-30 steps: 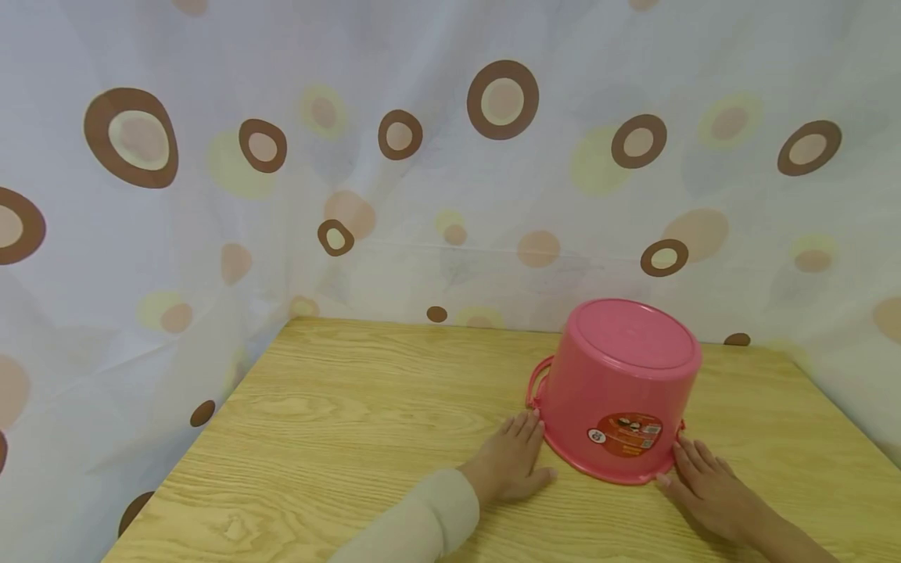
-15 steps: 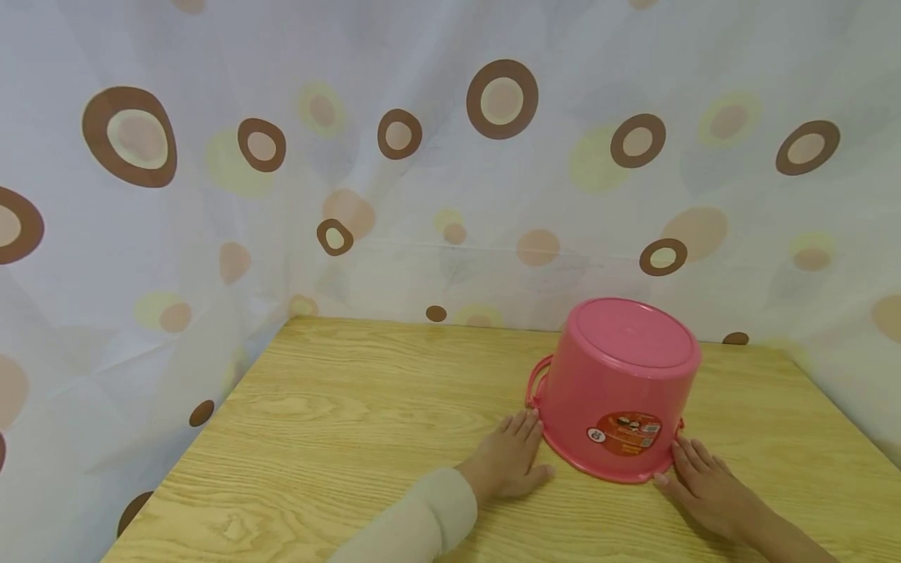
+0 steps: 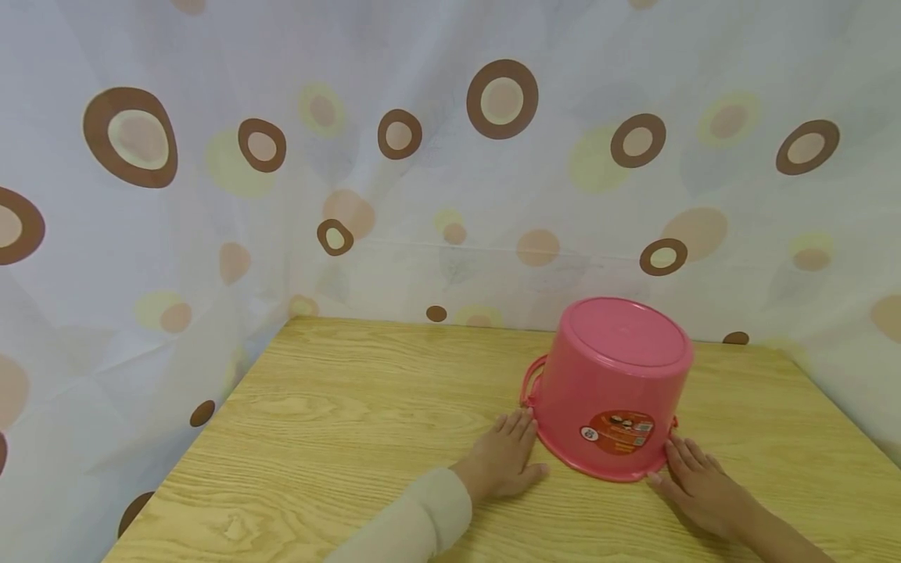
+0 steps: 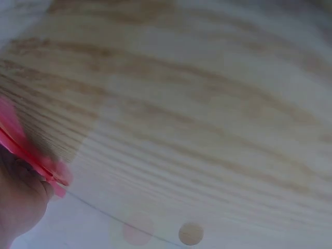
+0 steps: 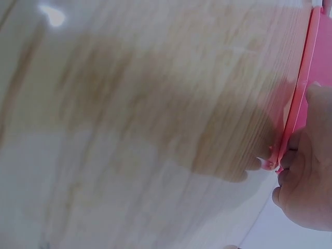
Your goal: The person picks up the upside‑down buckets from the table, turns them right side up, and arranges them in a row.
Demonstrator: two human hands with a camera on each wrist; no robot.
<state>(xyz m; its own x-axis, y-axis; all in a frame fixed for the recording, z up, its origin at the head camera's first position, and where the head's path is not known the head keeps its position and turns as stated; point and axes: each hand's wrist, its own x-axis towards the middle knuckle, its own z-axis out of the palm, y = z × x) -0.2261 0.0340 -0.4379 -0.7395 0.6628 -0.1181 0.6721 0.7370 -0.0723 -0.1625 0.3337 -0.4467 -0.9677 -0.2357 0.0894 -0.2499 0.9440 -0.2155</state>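
A pink plastic bucket (image 3: 612, 391) stands upside down on the wooden table, its base facing up and a round red label toward me. Its handle (image 3: 529, 383) sticks out on the left side. My left hand (image 3: 501, 457) lies at the left of the rim, fingers straight and fingertips touching it. On the other side my right hand (image 3: 704, 485) presses straight fingers against the rim's right edge. In the left wrist view the left hand (image 4: 23, 199) is beside the pink rim. The right wrist view has the right hand (image 5: 308, 155) against the bucket's edge (image 5: 298, 98). The bucket's inside is hidden.
The wood-grain table (image 3: 338, 399) spreads out to the left of the bucket. A white curtain (image 3: 422, 188) with brown, peach and yellow circles hangs behind it and along both sides.
The bucket has slid slightly to the left over the last half second, with both hands moving along at its rim. Before that it barely moved.
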